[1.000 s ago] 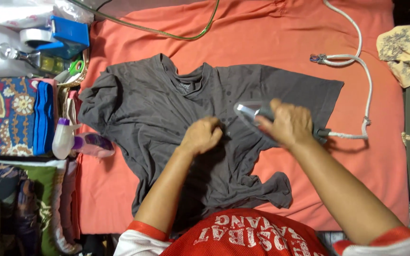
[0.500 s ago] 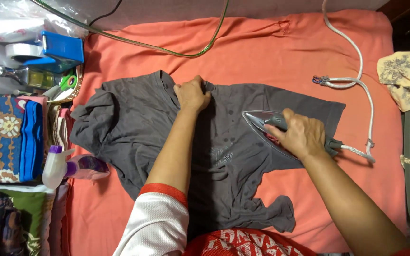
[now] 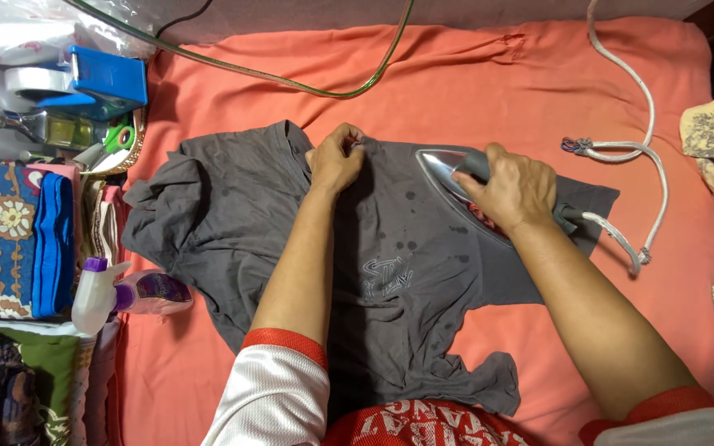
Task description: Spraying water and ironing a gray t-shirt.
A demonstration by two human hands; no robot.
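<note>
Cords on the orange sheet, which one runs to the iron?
The white cord at right, looping down to the iron under the right hand; the green cord crosses the top.

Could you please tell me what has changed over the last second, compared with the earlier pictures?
The left hand moved from the middle of the shirt up to its collar and now pinches it. The right hand kept hold of the iron and slid it slightly toward the collar. The shirt stays spread on the orange cover; the spray bottle and white cord lie as before.

Head camera—looking down (close).
</note>
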